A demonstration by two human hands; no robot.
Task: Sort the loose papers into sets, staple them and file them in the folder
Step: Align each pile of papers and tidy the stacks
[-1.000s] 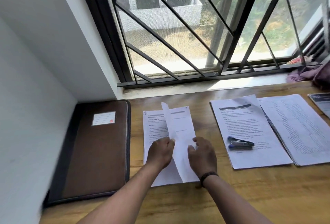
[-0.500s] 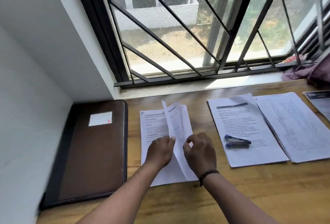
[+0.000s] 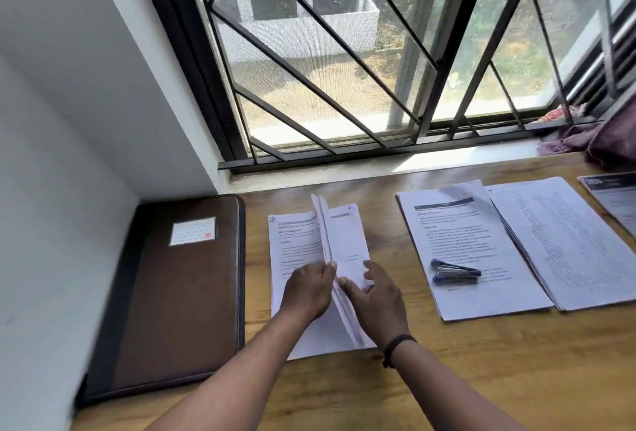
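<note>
Both hands, left hand (image 3: 306,289) and right hand (image 3: 375,300), pinch sheets (image 3: 340,251) I'm sorting; stapler (image 3: 454,272) at three o'clock and folder (image 3: 179,293) at nine o'clock sit unused.

Both hands (image 3: 344,289) on raised pages (image 3: 335,248)

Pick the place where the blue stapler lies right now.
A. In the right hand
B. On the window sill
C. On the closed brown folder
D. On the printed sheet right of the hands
D: the stapler rests on the printed sheet to the right of both hands, apart from the folder.
</note>
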